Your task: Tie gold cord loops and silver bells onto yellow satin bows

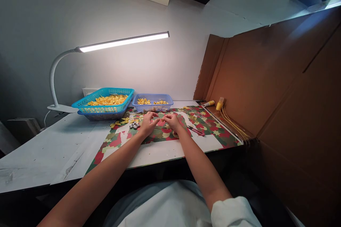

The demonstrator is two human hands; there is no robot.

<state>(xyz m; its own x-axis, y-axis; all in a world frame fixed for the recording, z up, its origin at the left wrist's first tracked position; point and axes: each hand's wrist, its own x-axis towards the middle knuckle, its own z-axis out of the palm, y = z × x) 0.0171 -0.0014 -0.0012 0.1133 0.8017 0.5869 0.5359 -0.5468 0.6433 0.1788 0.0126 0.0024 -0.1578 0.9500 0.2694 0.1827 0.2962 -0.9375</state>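
Observation:
My left hand [149, 123] is over the patterned sheet, its fingers curled and the thumb close to the forefinger. Whatever lies between those fingertips is too small to make out. Facing it, my right hand [172, 122] pinches a small gold-coloured piece [162, 120] between thumb and forefinger. A thin pale strand shows on the sheet below the hands. Just left of my left hand sits a small heap of shiny silver pieces [134, 125]. Yellow bow-shaped pieces [116, 124] are scattered farther left. To the right of my right hand lies a pink-handled cutting tool [196, 131].
A turquoise basket [103, 109] heaped with yellow pieces rests on a blue one. Beside it stands a smaller periwinkle basket [152, 107]. A lit lamp [125, 41] reaches over the table. Cardboard [266, 74] walls the right side, with yellow strands [234, 122] along its foot.

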